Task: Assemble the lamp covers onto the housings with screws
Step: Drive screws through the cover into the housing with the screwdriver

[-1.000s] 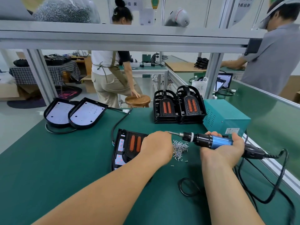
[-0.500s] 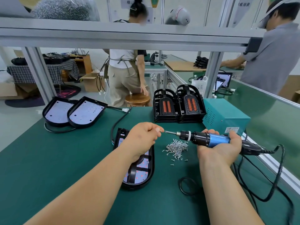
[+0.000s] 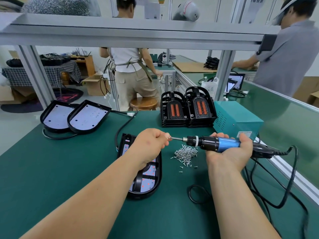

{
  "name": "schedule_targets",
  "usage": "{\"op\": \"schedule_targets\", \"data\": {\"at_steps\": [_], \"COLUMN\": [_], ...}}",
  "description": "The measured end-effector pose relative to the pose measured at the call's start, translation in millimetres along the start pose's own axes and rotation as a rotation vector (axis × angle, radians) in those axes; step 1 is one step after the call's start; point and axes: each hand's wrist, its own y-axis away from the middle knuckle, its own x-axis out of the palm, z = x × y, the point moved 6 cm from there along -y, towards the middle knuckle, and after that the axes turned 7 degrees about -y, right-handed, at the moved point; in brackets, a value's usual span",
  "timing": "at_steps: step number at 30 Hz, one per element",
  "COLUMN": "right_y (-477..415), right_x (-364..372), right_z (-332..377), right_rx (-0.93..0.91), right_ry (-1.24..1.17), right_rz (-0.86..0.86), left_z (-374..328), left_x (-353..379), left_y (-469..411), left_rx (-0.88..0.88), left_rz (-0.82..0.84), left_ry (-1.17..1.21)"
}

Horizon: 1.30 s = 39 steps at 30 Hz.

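My right hand (image 3: 229, 150) grips a blue and black electric screwdriver (image 3: 215, 144), held level with its bit pointing left. My left hand (image 3: 151, 144) pinches a small screw (image 3: 170, 138) against the bit's tip. Below my left wrist a black lamp housing with its cover (image 3: 148, 178) lies flat on the green mat, partly hidden by my arm. A loose pile of silver screws (image 3: 185, 153) sits between my hands. Two stacks of black covers with orange strips (image 3: 188, 109) stand at the back. Two open housings with white boards (image 3: 76, 116) lie at the back left.
A teal power box (image 3: 240, 119) stands right of the cover stacks. The screwdriver's black cable (image 3: 284, 178) loops over the mat's right side near the aluminium edge rail (image 3: 293, 176). Two people work beyond the bench frame (image 3: 138, 33). A wooden stool (image 3: 144, 103) stands behind the bench.
My left hand rose from the screw pile and lamp housing up to the screwdriver's bit tip, now pinching a screw there. The screwdriver stayed nearly still. The person behind walked rightwards.
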Motion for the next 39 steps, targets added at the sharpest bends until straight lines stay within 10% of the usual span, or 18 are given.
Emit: {"op": "schedule_targets", "data": {"at_steps": [39], "right_y": [9.8], "right_x": [13.1], "right_z": [2.7], "right_rx": [-0.055], "right_ry": [0.074], "right_rz": [0.136], "left_z": [-16.4], "left_x": [-2.0], "left_y": [4.6], "left_rx": [0.040], "left_rz": [0.018], "left_ry": [-0.490]}}
